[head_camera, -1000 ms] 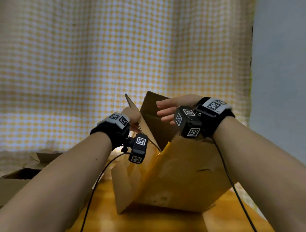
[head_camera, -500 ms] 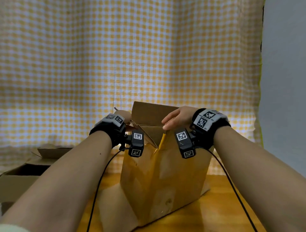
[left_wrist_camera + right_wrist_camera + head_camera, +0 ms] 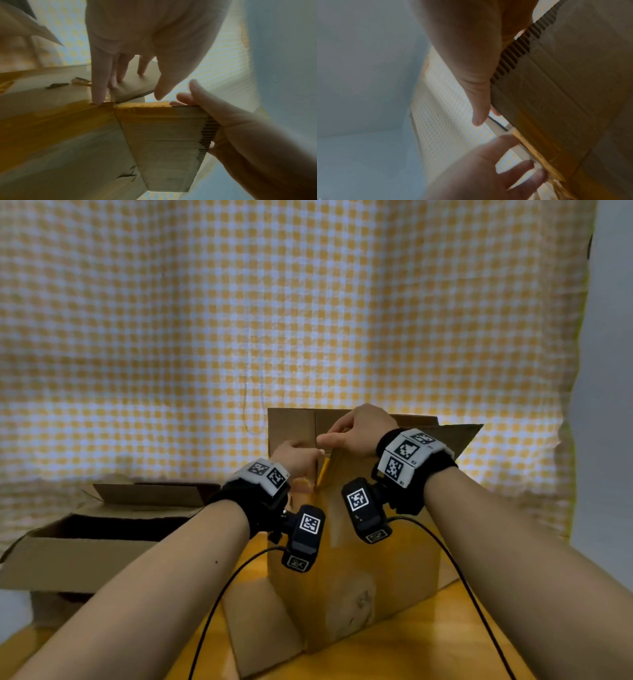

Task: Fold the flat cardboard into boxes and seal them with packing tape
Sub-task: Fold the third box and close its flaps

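A brown cardboard box (image 3: pixel 352 583) stands upright on the wooden table (image 3: pixel 428 648), its top flaps loose. My left hand (image 3: pixel 297 457) reaches over the top left corner. In the left wrist view its straight fingers (image 3: pixel 98 86) press down on a small inner flap (image 3: pixel 135 86). My right hand (image 3: pixel 358 433) grips the edge of the near top flap (image 3: pixel 411 446), thumb (image 3: pixel 202 94) on one face and the other fingers behind it. The right wrist view shows that thumb (image 3: pixel 479 108) lying along the flap's corrugated edge (image 3: pixel 513 54). No tape is in view.
A second open cardboard box (image 3: pixel 102 535) sits at the left of the table. One bottom flap (image 3: pixel 260 631) of the upright box juts toward me. A yellow checked cloth (image 3: pixel 308 320) hangs behind, with a grey wall (image 3: pixel 609 405) on the right. Camera cables trail off both wrists.
The box was tilted and half flat; it now stands upright and squared. Both hands rose to its top, and the right hand took hold of the near flap.
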